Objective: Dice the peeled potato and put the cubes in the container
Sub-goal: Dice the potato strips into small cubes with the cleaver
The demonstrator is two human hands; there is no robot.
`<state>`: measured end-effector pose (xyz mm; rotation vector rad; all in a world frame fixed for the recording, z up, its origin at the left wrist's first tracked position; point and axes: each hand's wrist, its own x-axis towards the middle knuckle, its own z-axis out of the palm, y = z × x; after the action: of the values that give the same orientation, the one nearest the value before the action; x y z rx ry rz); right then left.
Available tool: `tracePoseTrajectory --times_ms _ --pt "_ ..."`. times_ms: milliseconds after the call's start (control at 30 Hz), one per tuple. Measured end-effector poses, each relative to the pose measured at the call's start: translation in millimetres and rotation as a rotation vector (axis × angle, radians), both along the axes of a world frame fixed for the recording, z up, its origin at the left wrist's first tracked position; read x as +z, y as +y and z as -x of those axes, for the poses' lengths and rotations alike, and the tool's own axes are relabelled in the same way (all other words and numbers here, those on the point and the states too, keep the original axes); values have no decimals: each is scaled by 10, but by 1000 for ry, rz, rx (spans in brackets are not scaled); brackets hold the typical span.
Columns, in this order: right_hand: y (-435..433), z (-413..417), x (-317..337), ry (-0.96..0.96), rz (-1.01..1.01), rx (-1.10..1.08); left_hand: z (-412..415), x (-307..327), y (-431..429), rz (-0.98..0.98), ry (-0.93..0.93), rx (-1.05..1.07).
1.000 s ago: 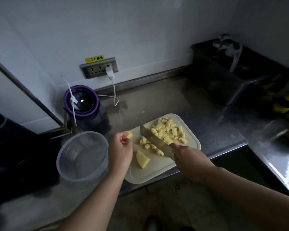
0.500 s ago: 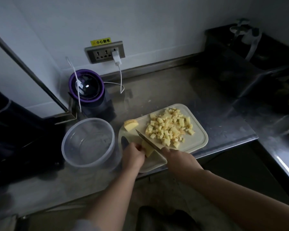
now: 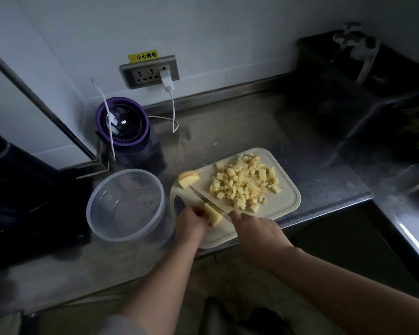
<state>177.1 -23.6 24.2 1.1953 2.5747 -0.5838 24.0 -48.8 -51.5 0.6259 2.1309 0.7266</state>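
A white cutting board (image 3: 286, 204) lies near the counter's front edge. Several yellow potato cubes (image 3: 244, 182) are heaped on its far right half. A sliced potato piece (image 3: 188, 178) rests at the board's far left corner. My left hand (image 3: 191, 223) pins a potato wedge (image 3: 213, 215) on the board's near left part. My right hand (image 3: 257, 229) grips a knife (image 3: 208, 201), its blade lying against the wedge's right side and pointing to the far left. A clear round plastic container (image 3: 126, 204) stands left of the board with nothing in it.
A purple-rimmed appliance (image 3: 122, 123) stands behind the container, with white cables running to a wall socket (image 3: 150, 72). A dark sink (image 3: 363, 93) with a tap sits at the far right. A dark object (image 3: 22, 189) fills the left side. The steel counter's edge (image 3: 324, 213) runs just past the board.
My left hand set the small potato piece at the board's far left corner, then came back onto the wedge. The knife left the cube pile and now lies against the wedge.
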Motion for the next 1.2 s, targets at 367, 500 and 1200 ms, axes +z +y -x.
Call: tracePoseTrajectory --times_ms 367,500,1200 --pt "27 5 -42 -18 -8 24 3 16 0 -6 1 1" --pt "57 -11 -45 -46 -14 62 12 10 -5 5 -10 -1" --pt "221 102 -125 -40 65 53 52 59 1 25 -30 -81"
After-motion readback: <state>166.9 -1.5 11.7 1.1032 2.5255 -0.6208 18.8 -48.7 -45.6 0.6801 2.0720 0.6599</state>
